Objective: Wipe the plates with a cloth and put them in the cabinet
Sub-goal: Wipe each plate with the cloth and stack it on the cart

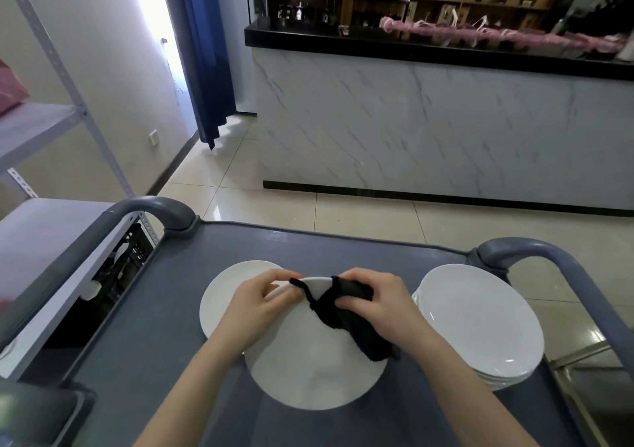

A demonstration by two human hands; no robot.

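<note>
A white plate (308, 374) is tilted up over the grey cart top (144, 360), its far rim raised. My left hand (257, 309) grips that rim at the left. My right hand (380, 306) holds a black cloth (346, 316) against the plate's upper right rim, and the cloth drapes down the plate's face. Another white plate (219, 295) lies flat on the cart behind and left of the held one. A stack of white plates (480, 319) sits on the cart's right side.
The cart has curved grey handles at the far left (154, 206) and far right (535, 251). A metal shelf unit (44, 130) with a black crate (130, 257) stands on the left. A marble-fronted counter (429, 120) stands across the tiled floor.
</note>
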